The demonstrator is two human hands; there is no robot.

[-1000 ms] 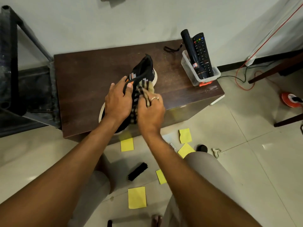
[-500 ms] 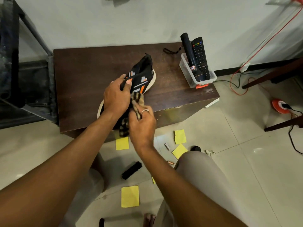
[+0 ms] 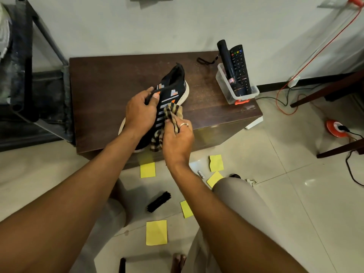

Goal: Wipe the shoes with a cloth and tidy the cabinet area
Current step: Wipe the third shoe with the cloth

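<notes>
A dark metal rack stood just beside the left edge of the brown cabinet. A broad stretch of wood top lay between that edge and the shoe. The shoe was black knit with grey and orange blocks and a white sole. It was tilted heel-up over the cabinet's front edge. The left hand gripped its upper, thumb and fingers curled round the collar. The right hand pinched a bunched tan-and-dark checked cloth against the shoe's side. Near the cabinet's right front corner sat a clear plastic tub. It held a black flashlight and a remote, both leaning upright above its rim. Yellow notes and a black brush lay on the tiled floor below.
</notes>
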